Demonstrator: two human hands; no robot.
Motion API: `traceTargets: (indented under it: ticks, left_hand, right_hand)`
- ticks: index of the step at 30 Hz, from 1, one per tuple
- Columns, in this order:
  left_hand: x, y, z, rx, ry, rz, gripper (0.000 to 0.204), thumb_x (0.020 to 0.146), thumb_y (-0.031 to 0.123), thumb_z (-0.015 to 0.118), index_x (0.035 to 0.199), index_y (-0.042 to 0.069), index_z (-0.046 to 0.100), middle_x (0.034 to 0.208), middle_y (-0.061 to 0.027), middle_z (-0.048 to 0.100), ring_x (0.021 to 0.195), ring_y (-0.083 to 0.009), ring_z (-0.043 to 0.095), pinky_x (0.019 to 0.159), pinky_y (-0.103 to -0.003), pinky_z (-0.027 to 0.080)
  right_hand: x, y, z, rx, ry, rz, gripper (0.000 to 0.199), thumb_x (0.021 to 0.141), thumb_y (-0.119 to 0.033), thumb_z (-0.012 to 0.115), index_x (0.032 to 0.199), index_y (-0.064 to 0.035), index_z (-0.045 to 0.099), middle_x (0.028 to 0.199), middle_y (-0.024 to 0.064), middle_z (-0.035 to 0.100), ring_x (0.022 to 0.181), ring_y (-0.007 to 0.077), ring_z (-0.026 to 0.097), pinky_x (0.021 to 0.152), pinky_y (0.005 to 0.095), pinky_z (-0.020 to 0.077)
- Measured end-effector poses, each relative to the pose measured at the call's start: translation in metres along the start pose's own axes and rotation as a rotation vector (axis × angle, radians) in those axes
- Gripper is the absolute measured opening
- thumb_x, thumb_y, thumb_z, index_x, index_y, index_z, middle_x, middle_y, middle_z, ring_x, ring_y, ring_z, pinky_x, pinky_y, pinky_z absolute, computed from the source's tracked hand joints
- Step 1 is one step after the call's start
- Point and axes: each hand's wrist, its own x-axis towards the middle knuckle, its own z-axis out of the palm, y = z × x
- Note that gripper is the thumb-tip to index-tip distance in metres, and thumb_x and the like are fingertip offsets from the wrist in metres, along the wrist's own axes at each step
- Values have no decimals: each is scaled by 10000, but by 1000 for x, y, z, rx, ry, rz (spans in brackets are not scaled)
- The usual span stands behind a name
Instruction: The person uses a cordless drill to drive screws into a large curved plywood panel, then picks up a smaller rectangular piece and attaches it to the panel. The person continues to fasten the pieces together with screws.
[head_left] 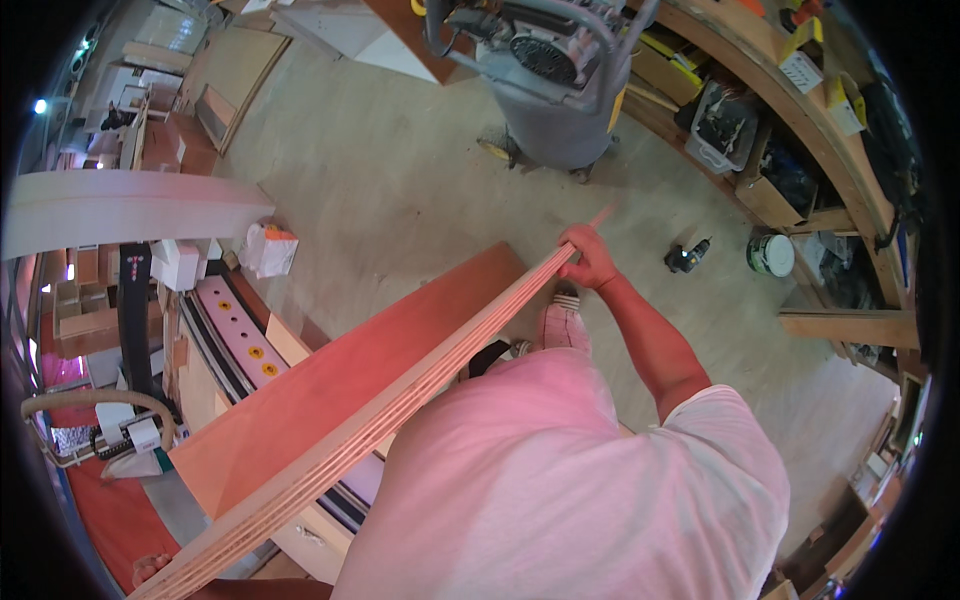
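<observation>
A long plywood board (330, 400) with a reddish face and a pale layered edge runs diagonally from lower left to upper centre, held on edge in front of my body. My right hand (588, 258) grips the board's far upper end, arm stretched forward. My left hand (150, 568) shows only partly at the lower left, fingers curled at the board's near end. My pink shirt fills the lower middle, and one shoe (566, 300) shows on the floor below the board.
A grey wheeled workshop machine (550, 100) stands ahead. A cordless drill (687, 257) and a white bucket (770, 254) lie on the floor at right, beside curved wooden shelves (800, 130). At left stand a machine table with yellow discs (240, 335) and a white bag (268, 248).
</observation>
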Motion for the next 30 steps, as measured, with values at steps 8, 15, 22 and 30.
traceTargets:
  ticks: [8,15,22,30]
  left_hand:
    - [-10,-110,-41,-38,-160,84,404,861,320,771,1047,-20,655,826,-129,670,666,-243,628,555,-347,524]
    - [-35,-245,-60,-667,-240,-366,565,950,512,514,912,-33,662,820,-137,590,790,-240,605,698,-322,509]
    - [-48,-368,-15,-823,-284,-499,443,958,402,515,857,-14,631,813,-123,587,785,-230,604,737,-326,515]
    - [-32,-413,102,-1130,-388,-518,370,949,337,525,834,-5,603,803,-113,579,782,-229,603,756,-331,516]
  right_hand:
    - [30,-47,-6,-54,-416,87,550,618,-166,906,1116,-133,674,996,89,667,958,329,641,836,427,522]
    - [35,-77,33,-187,-591,166,374,669,-129,865,1008,-97,711,951,96,695,928,340,657,795,423,531]
    - [4,-135,58,-340,-559,279,315,707,-108,816,1006,-74,724,989,130,714,964,345,670,835,430,539]
    - [-105,-228,68,-438,-357,468,333,683,-5,752,1005,-84,726,1013,109,722,983,330,673,842,420,546]
